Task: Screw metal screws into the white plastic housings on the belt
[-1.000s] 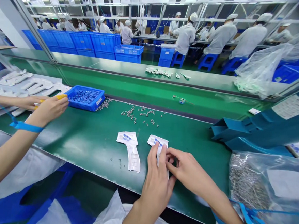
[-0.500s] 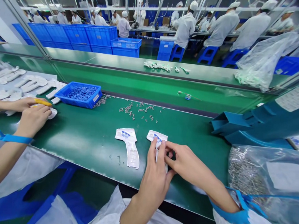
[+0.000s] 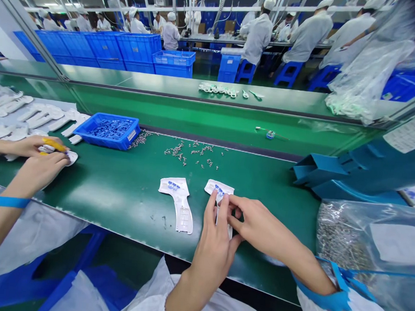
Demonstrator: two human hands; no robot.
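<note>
A white gun-shaped plastic shell half (image 3: 210, 185) with small blue parts in its head lies on the green bench, mostly covered by my fingers. My left hand (image 3: 215, 241) grips its handle from the near side. Over the same handle, my right hand (image 3: 256, 220) has thumb and fingers pinched together; anything between the fingertips is hidden. Just left lies a matching shell half (image 3: 181, 203), open side up, also with blue parts. Beyond both, small metal screws (image 3: 175, 149) are scattered on the bench.
Left of me, a co-worker's hands (image 3: 39, 162) work with a yellow tool near more white shells (image 3: 39, 115). A blue bin (image 3: 108, 130) holds small blue parts. At right are a bag of screws (image 3: 344, 236) and teal plastic holders (image 3: 327, 175). A green belt (image 3: 196, 114) runs behind.
My hands and the shell between them have barely moved. The small blue item on the belt has shifted right. The co-worker's near hand has moved slightly left and down.
</note>
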